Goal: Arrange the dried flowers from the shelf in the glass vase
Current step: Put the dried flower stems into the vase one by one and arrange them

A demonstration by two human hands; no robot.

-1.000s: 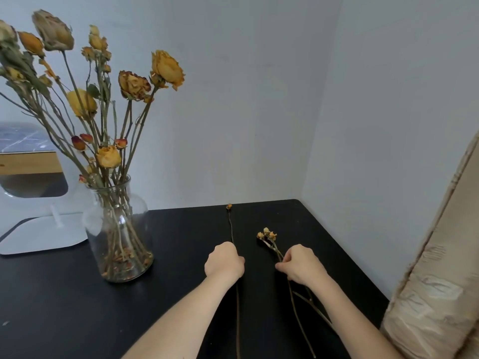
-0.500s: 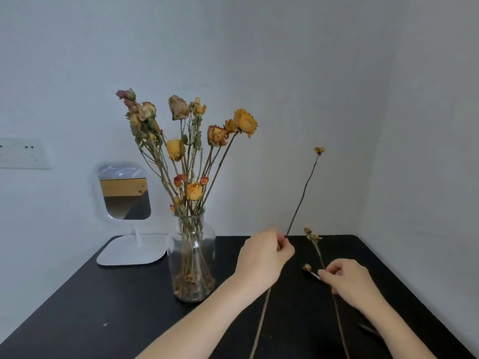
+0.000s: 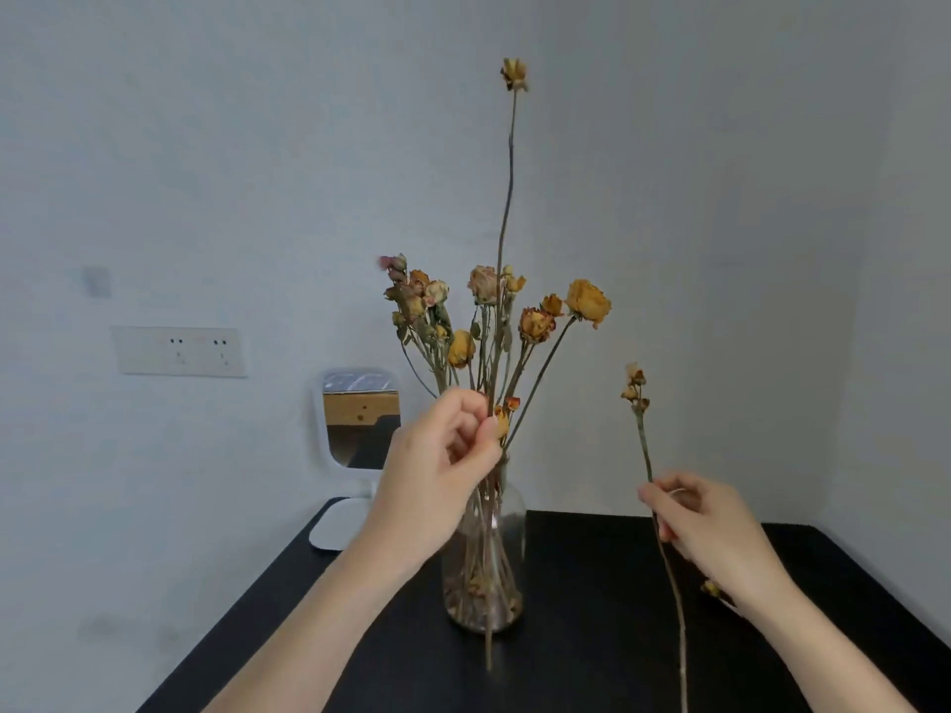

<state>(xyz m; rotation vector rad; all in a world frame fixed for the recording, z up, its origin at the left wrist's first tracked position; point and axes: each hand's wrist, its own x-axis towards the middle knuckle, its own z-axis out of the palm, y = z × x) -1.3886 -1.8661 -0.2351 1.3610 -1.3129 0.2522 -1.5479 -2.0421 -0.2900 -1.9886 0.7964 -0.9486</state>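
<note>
On the black bench (image 3: pixel 592 609) stands the glass vase (image 3: pixel 486 573), a clear round-shouldered jar with a narrow neck, its base strewn with fallen dry petals and crossed by many thin brown stalks. Its dried flowers (image 3: pixel 535 321) fan out above the rim: papery, crumpled rose heads in faded yellow, orange and dusty pink on wiry stems with shrivelled leaves. In front of the vase the left hand (image 3: pixel 437 470) is pinched shut, thumb against fingertips, on a long stem (image 3: pixel 509 172), very thin and nearly upright, with one small yellow head at the top and its lower end hanging in front of the glass. To the right, well apart from the vase, the right hand (image 3: pixel 705 527) is closed on a shorter stem (image 3: pixel 643 440) topped by a cluster of small buds, its woody tail trailing down toward the bench. Behind the vase stands a white rounded mirror (image 3: pixel 360 419) on a flat base, and a white socket plate (image 3: pixel 180 350) sits on the pale matt wall.
</note>
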